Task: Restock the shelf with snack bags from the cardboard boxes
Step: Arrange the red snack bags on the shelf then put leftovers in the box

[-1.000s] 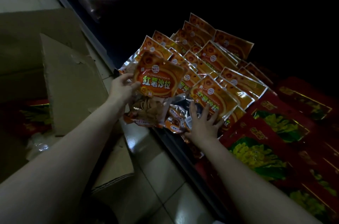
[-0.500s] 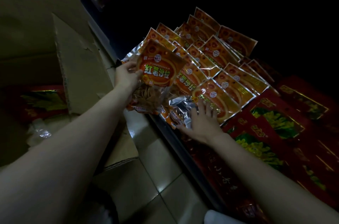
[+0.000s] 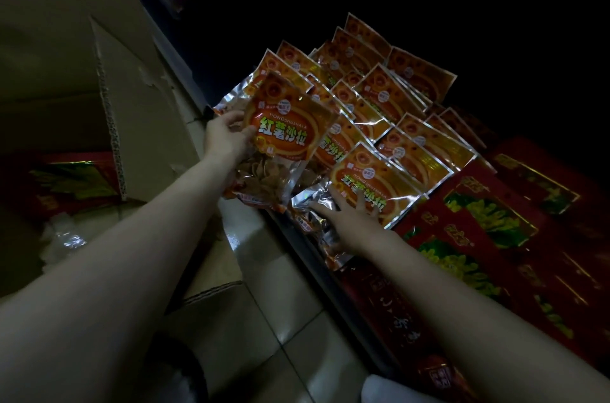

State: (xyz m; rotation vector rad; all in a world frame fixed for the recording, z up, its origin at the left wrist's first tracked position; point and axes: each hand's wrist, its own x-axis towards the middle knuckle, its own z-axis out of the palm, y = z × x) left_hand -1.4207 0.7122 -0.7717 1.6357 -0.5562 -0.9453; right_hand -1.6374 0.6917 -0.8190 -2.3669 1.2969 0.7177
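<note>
My left hand (image 3: 227,138) grips an orange snack bag (image 3: 290,131) by its left edge and holds it upright over the front of the low shelf (image 3: 333,274). Several more orange bags (image 3: 396,105) lie overlapping in rows on the shelf behind it. My right hand (image 3: 353,221) rests with spread fingers on the front orange bag (image 3: 379,184) and on crumpled silver bags at the shelf edge. An open cardboard box (image 3: 138,125) stands on the floor to the left.
Red and green snack bags (image 3: 488,237) fill the shelf to the right of the orange ones. More red bags (image 3: 72,184) show inside the box. Pale floor tiles (image 3: 270,320) run between box and shelf. The shelf's back is dark.
My left hand has lifted the orange bag slightly up and toward the rows. My right hand stays pressed on the front bags.
</note>
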